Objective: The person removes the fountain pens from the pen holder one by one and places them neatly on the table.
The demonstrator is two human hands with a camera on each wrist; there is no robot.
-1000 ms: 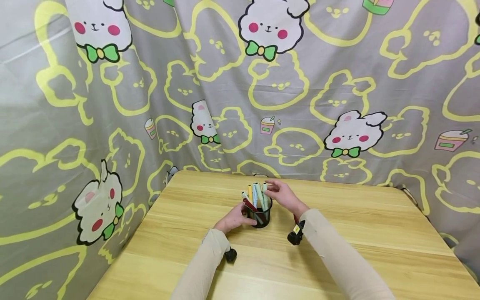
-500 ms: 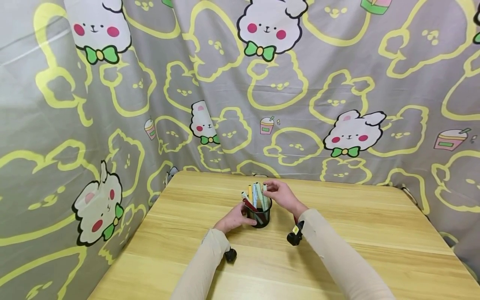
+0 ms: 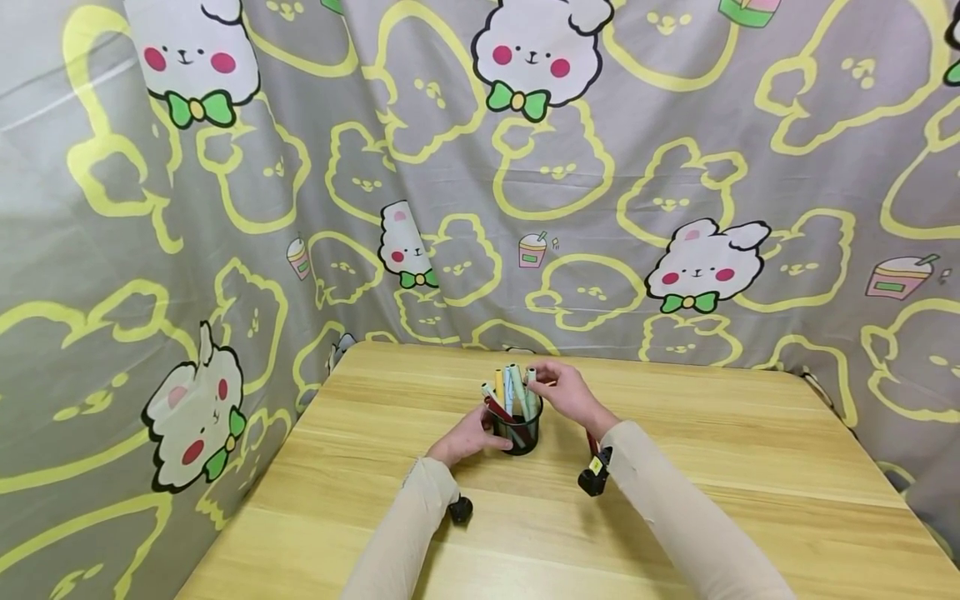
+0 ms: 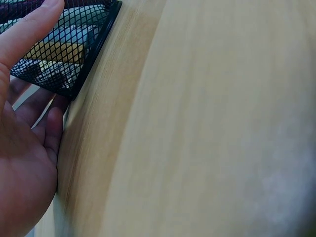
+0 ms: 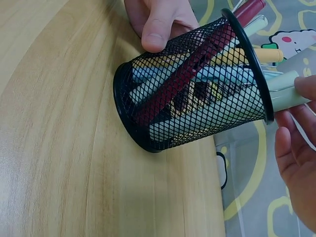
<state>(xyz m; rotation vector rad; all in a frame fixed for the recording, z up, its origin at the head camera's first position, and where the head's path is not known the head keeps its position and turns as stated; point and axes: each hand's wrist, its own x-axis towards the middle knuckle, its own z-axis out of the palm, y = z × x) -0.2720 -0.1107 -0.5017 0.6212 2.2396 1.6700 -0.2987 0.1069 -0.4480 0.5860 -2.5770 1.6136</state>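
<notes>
A black mesh pen holder (image 3: 526,443) stands upright on the table, filled with several pens. My left hand (image 3: 467,437) holds it from the left; in the left wrist view the thumb of this hand (image 4: 22,148) lies along the mesh wall. At the holder's right side, my right hand (image 3: 567,394) pinches the top of a pale green pen (image 5: 285,93), whose lower part is inside the mesh. A dark red pen (image 5: 249,12) leans toward the left hand, and a yellow-capped pen (image 5: 269,55) stands among the others.
The wooden table (image 3: 720,442) reaches back to a grey curtain (image 3: 450,167) printed with cartoon bears, which also hangs along the left side. A black wrist camera (image 3: 594,473) sits under the right wrist, another black camera (image 3: 461,509) under the left.
The right wrist has shifted very slightly, and its camera sits a little further right and lower. The left hand and pen holder keep their places.
</notes>
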